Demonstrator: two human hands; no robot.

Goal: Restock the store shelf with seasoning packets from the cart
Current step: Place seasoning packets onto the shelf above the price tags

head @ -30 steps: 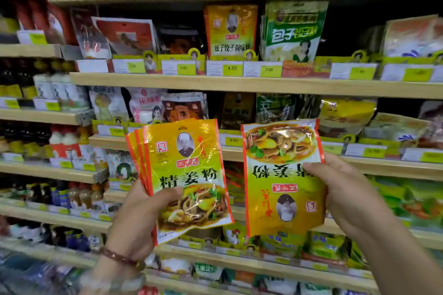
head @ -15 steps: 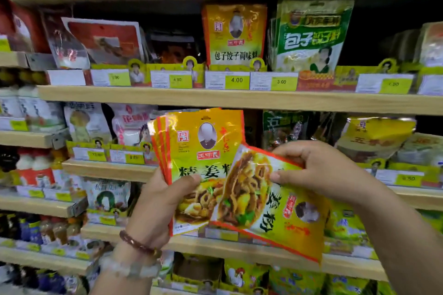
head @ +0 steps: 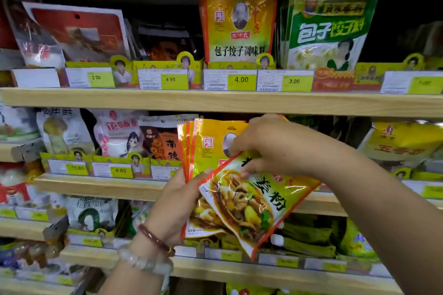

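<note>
A: head view, hands?
B: Left hand [head: 176, 201] grips a fanned stack of yellow packets [head: 203, 148] from below, thumb on the front, fingers curled behind. Stack upright, held in front of the middle shelf [head: 100, 187].
A: right?
B: Right hand [head: 271, 146] pinches a single packet [head: 254, 201] at its top edge, fingers curled over, thumb under. Pkt tilted, bottom corner pointing down-right, overlapping the front of the stack, touching it.
A: on the shelf yet?
B: No, both still in hand, just in front of the shelf edge.
A: surroundings?
B: Upper shelf [head: 215, 100] carries an orange-yellow dumpling seasoning bag [head: 238, 24] w/ a green bag [head: 330, 26] beside it on the right. Price tags below them, 4.00 tag [head: 241, 79] and 3.00 tag [head: 294, 81]. Bracelets [head: 153, 244] on left wrist. Cart not in view.
</note>
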